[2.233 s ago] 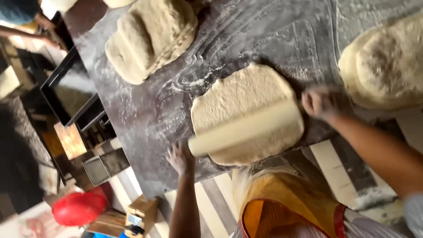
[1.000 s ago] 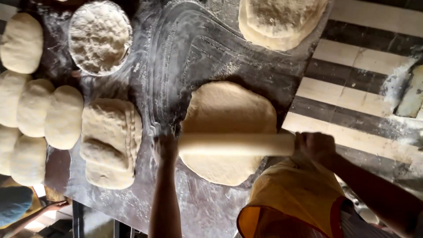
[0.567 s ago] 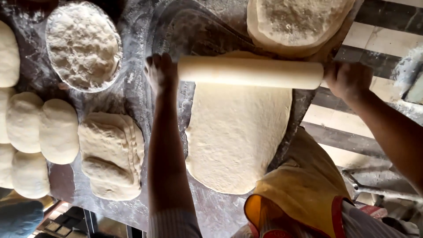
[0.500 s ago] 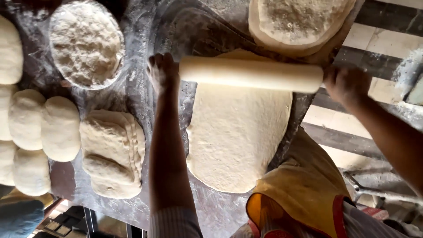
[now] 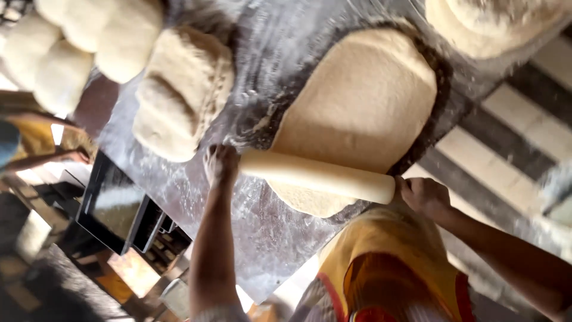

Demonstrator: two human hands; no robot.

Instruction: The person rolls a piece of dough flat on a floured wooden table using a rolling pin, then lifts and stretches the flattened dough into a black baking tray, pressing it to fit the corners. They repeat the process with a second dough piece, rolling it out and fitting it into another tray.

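Note:
A pale wooden rolling pin (image 5: 316,176) lies across the near end of a flattened sheet of dough (image 5: 363,107) on a dark, floured worktop (image 5: 262,232). My left hand (image 5: 220,164) presses on the pin's left end. At its right end, my right hand (image 5: 424,195) grips it. The dough sheet stretches away from me beyond the pin.
A thick folded dough loaf (image 5: 182,92) lies left of the sheet, with several round dough balls (image 5: 65,48) beyond it. Another floured dough piece (image 5: 500,24) sits top right. A striped floor (image 5: 506,137) shows on the right, a dark tray (image 5: 116,206) below left.
The rolling pin has come back from the far end of the dough to its near end, with both hands on it. The camera view has tilted.

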